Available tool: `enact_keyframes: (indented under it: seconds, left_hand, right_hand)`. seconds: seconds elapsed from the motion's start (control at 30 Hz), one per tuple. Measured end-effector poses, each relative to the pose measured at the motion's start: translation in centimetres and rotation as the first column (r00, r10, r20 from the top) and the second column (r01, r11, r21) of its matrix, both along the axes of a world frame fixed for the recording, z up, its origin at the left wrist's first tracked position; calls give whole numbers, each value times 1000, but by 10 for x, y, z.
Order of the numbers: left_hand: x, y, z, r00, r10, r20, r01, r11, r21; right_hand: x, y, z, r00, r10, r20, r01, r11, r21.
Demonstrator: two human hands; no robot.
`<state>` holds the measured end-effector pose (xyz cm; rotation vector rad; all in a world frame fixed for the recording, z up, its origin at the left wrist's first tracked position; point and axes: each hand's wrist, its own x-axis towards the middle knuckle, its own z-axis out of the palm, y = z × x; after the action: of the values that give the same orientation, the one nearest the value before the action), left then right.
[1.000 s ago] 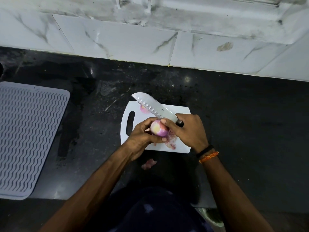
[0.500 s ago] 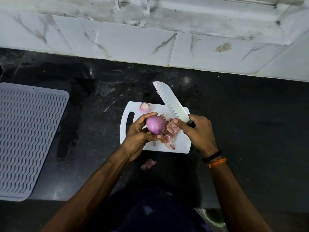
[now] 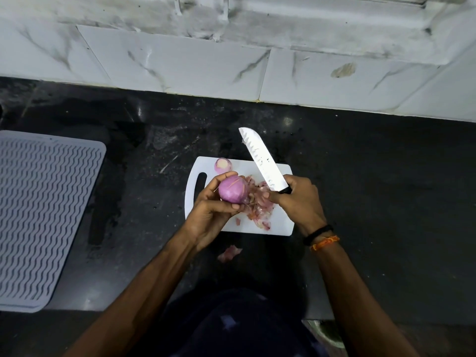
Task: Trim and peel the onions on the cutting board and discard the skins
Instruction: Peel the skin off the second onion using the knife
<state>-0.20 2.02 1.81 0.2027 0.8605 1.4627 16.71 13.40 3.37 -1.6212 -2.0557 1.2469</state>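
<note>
Head: black countertop (image 3: pixel 373 176), marble-tiled wall (image 3: pixel 180 65)

1. A black stone countertop (image 3: pixel 373 176), speckled and smudged, catches small glints of light.
2. A white marble-veined tiled wall (image 3: pixel 180 63), grimy along its upper ledge, runs behind it.
3. A grey ridged drying mat (image 3: pixel 38 215) lies at the counter's left end.

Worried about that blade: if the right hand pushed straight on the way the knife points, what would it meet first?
Probably nothing soon: the right hand aims the knife past the cutting board toward the wall tiles.
</note>
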Motion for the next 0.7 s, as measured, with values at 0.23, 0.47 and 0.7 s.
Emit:
enact_keyframes:
  seconds: [0.23,0.47,0.7]
  left_hand:
    - [0,2,2,973,39,228,-33,999,-30]
    - [1,2,0,980,1,199,15,997,-77]
    - [0,3,3,937,81,339,-51,994,-97]
  right_hand:
    - [1,1,2,999,-43,13,43,999,-31]
    - [3,-5,1,998,-57,-16,55,996,-70]
    - [10,-16,0,994,-92,-54,85,989,-120]
